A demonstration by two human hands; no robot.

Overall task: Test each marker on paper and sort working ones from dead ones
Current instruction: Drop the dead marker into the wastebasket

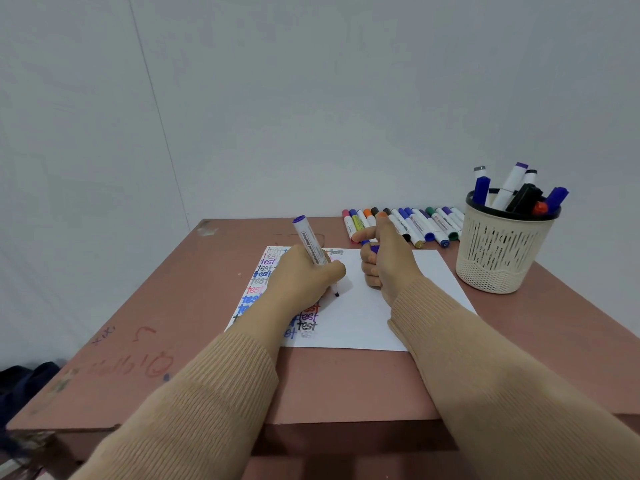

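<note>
On the reddish-brown desk (207, 306) in front of me lies a white sheet of paper (374, 320), its left part already filled with columns of the word "test" in many colours. My left hand (301, 278) is curled round a white-barrelled marker with a purple end (311, 244), tilted in a writing hold so its dark tip meets the blank area beside those words. I cannot tell whether the tip touches. My right hand (388, 258) rests just beside it, fingers folded round a small purple cap (374, 249), kept ready, I judge, for recapping. A row of capped markers (415, 225) lies along the far edge, and a cream perforated plastic basket (498, 261) holds others upright at the right. I take these as the two sorted groups.
</note>
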